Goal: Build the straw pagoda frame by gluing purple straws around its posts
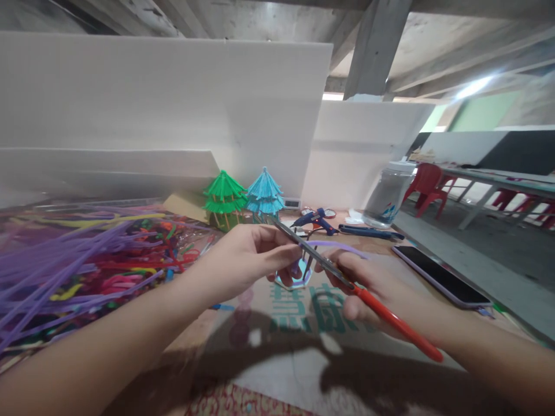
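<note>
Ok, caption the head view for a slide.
Left hand at a purple pipe cleaner, right hand holding red-handled scissors, before a green model pavilion and a blue one.

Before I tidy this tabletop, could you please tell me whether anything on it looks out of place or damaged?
Mainly the heap of fuzzy craft stems at the left: colours lie tangled together, with long purple ones strewn across the others. The green tower and blue tower stand upright, and I can see no clear damage or spill.

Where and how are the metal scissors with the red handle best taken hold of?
Probably by the slim red handle, coming from the picture's lower right: it slants out that way, while the thin metal blades point up-left.
</note>
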Tool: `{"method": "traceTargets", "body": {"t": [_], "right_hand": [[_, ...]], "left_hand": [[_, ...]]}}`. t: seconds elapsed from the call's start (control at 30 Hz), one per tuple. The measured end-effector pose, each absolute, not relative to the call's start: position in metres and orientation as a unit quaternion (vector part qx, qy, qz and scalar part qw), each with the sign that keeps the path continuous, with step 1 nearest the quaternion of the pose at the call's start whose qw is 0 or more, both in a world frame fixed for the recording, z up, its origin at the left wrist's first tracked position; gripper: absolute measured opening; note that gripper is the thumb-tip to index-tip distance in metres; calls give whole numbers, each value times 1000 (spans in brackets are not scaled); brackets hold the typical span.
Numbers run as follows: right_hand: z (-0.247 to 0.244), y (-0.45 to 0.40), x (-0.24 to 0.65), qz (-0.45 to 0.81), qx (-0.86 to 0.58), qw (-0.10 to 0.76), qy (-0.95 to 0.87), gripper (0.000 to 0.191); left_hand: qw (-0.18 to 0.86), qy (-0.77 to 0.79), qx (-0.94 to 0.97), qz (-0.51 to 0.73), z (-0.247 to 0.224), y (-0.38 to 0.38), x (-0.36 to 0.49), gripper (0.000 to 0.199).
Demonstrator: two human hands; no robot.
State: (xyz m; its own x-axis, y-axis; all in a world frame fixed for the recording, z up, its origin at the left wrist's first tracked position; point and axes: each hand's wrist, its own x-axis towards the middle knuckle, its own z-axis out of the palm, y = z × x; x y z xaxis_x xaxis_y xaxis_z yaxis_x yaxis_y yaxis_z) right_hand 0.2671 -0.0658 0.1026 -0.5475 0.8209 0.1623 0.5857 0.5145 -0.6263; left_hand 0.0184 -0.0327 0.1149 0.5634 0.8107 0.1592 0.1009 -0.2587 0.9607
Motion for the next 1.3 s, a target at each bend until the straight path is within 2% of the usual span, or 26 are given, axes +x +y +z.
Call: {"method": "traceTargets", "body": {"t": [0.07, 0.27, 0.47, 0.63, 0.87, 0.97, 1.03, 1.1, 1.2, 1.3], "right_hand": [[102, -65, 265, 281, -415, 234, -834, 37], [97, -62, 267, 308, -399, 259, -824, 47], [100, -66, 264, 306, -421, 250, -817, 34], [105, -70, 260, 253, -472, 232, -812, 21], [99, -61, 270, 257, -443, 254, -820, 43], [105, -54, 282, 218, -432, 271, -832, 49], [112, -54, 286, 196, -428, 232, -851, 47], [114, -56, 284, 188, -415, 155, -877, 39], [103, -64, 271, 174, -394, 47, -901, 23], [83, -68, 258, 166, -374, 6, -912, 22]], "left_hand": [[528, 317, 708, 347, 115, -33, 20, 22], [544, 315, 693, 352, 116, -34, 22, 16], [520, 333, 702, 355, 124, -38, 20, 15], [491, 344, 723, 343, 128, -40, 17, 13], [450, 346, 749, 343, 125, -36, 11, 9], [372, 372, 767, 368, 130, -24, -5, 15], [294, 414, 769, 389, 134, -13, -17, 23], [243, 451, 757, 405, 136, -4, -27, 31], [233, 456, 763, 396, 132, 0, -27, 32], [243, 434, 786, 366, 126, -6, -17, 29]]}}
